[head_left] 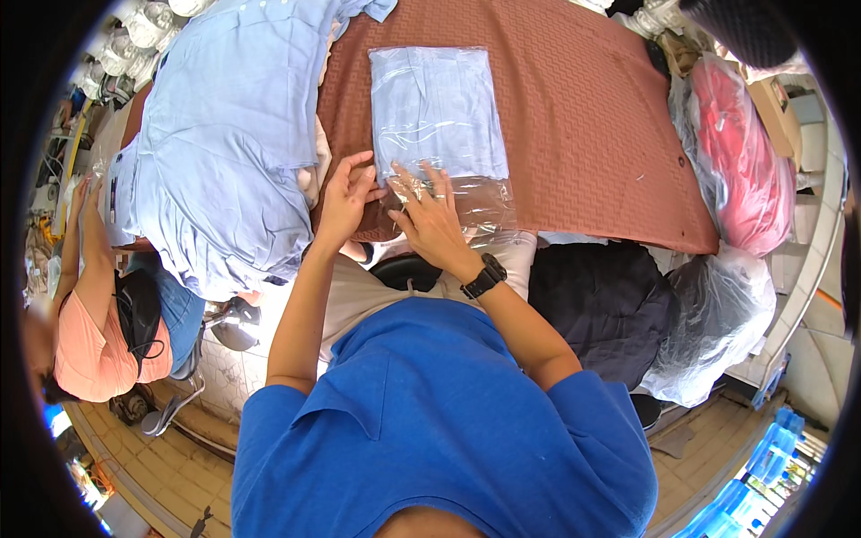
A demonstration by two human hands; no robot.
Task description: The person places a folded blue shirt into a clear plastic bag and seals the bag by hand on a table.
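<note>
In front of me a folded light blue garment (439, 112) lies inside a clear plastic bag (484, 204), whose loose end hangs toward me past the cloth. My right hand (429, 215) rests on that loose end, fingers spread, with the fingertips near the garment's lower edge. A dark watch (484, 276) is on my right wrist. Just left of the bag my left hand (348, 195) is raised, its fingers apart and bent, with nothing visible in it. Its fingertips come close to the bag's left edge; I cannot tell whether they touch.
A heap of light blue garments (229, 134) covers the left of the brown textured table cover (592, 125). A co-worker in an orange top (108, 350) sits at far left. To the right are a plastic-wrapped red bundle (740, 157), a black bundle (596, 309) and a clear plastic bag (713, 327).
</note>
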